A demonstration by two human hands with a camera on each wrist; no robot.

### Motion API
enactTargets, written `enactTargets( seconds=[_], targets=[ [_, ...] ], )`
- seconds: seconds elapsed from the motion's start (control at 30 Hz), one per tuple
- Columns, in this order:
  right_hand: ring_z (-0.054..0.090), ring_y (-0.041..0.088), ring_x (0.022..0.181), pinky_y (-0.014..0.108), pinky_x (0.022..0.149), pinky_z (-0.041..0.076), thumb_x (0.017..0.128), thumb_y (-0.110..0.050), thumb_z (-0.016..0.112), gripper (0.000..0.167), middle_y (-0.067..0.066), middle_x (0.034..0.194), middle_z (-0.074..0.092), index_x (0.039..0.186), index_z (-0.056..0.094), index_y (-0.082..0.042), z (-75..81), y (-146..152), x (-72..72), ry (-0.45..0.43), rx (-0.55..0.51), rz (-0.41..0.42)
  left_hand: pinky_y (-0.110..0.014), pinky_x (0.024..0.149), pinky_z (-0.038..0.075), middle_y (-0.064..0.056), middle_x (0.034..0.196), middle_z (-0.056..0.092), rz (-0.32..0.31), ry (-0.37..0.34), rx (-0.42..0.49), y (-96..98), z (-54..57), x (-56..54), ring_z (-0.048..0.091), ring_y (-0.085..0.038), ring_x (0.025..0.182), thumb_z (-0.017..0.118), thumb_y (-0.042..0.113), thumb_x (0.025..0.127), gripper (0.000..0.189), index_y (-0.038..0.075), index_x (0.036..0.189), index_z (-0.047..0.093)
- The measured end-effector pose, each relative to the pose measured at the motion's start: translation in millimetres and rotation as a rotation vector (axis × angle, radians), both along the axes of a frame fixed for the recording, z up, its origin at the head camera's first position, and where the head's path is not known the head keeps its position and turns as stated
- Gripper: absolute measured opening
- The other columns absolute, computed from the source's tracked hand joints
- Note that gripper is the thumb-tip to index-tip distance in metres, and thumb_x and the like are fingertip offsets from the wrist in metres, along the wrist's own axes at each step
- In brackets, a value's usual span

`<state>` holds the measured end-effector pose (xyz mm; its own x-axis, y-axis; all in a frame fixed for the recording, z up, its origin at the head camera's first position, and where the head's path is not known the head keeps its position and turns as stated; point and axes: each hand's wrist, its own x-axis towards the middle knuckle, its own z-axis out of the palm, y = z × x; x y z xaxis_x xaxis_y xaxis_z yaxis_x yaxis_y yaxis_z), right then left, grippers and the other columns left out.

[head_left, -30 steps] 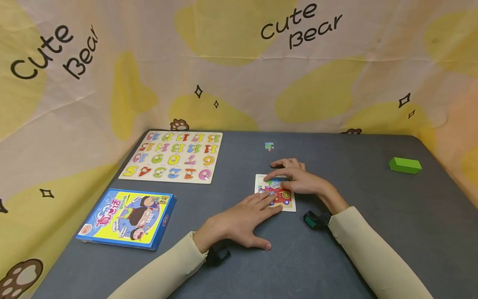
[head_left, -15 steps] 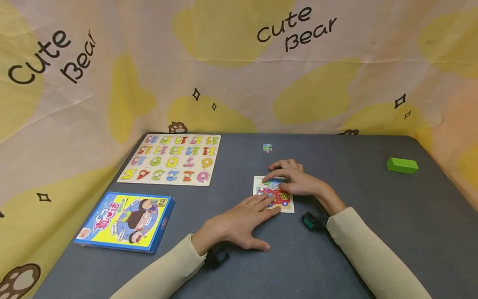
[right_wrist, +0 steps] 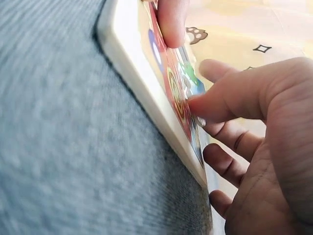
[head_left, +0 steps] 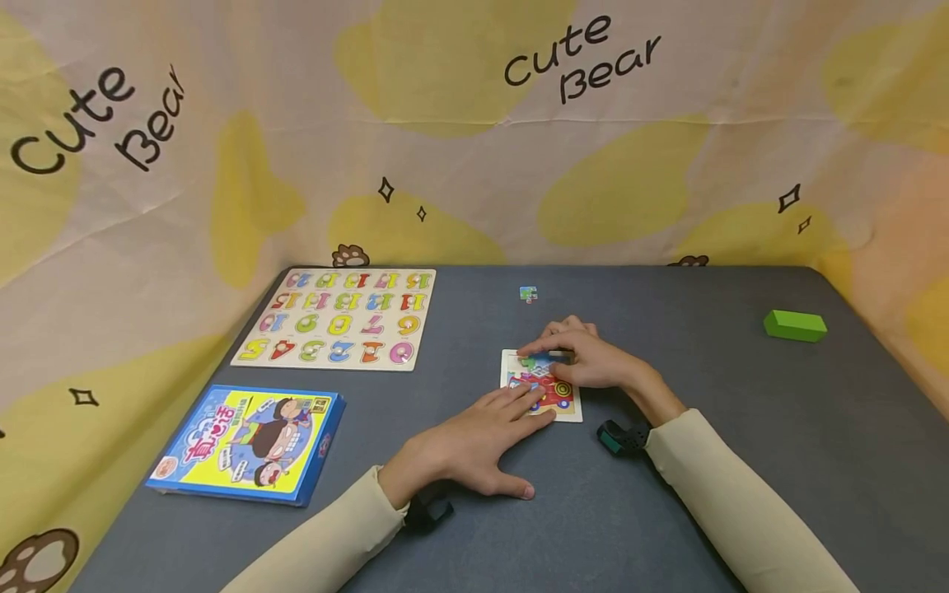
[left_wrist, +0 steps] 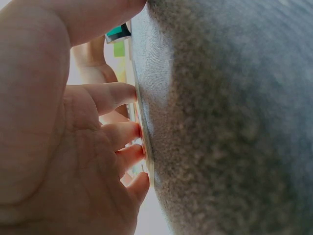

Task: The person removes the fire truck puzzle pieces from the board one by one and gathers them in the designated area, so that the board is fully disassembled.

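Observation:
A small jigsaw puzzle [head_left: 558, 407] with a white border and a red vehicle picture lies flat on the table. My left hand [head_left: 482, 441] rests its spread fingers on the puzzle's lower left, thumb out over the table; in the left wrist view its fingertips [left_wrist: 137, 132] meet the board's face. At the upper part of the puzzle, my right hand [head_left: 604, 360] holds a green-and-blue puzzle piece [right_wrist: 194, 81] between thumb and index finger. The right hand's other fingers bend past the board's far edge. Beyond the board lies a loose puzzle piece [head_left: 528, 294].
A number board [head_left: 358, 282] lies at the back left of the grey table [head_left: 667, 511]. In front of it is a blue and yellow box [head_left: 248, 445]. A green block [head_left: 795, 325] sits at the far right. A printed curtain [head_left: 460, 156] stands behind the table.
The right hand's far fingers have drawn in slightly more, while its thumb and index finger stay at the puzzle. The left hand keeps its place. The whole view has shifted a little.

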<state>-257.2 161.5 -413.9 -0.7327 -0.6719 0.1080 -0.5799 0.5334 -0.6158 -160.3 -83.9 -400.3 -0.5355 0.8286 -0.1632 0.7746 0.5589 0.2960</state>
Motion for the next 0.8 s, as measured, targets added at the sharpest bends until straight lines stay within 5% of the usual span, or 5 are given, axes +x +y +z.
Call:
enactTargets(
  seconds=[0.23, 0.8],
  targets=[
    [0.042, 0.017, 0.099, 0.041, 0.086, 0.024, 0.088, -0.013, 0.076, 0.039, -0.001, 0.117, 0.069, 0.127, 0.071, -0.019, 0.7, 2.1, 0.7, -0.026, -0.016, -0.014, -0.045, 0.13, 0.013, -0.002, 0.173, 0.014, 0.015, -0.014, -0.005, 0.0, 0.8, 0.8, 0.006, -0.022, 0.161, 0.069, 0.058, 0.089, 0.093, 0.022, 0.163, 0.027],
    [0.041, 0.018, 0.09, 0.039, 0.079, 0.021, 0.091, -0.019, 0.076, 0.038, -0.002, 0.103, 0.066, 0.128, 0.073, -0.023, 4.7, 2.3, 1.0, 0.036, 0.061, -0.004, -0.047, 0.13, 0.013, -0.003, 0.173, 0.011, 0.006, -0.027, -0.007, -0.7, 0.2, -0.5, 0.004, -0.023, 0.161, 0.069, 0.059, 0.089, 0.094, 0.022, 0.163, 0.024]
  ],
)
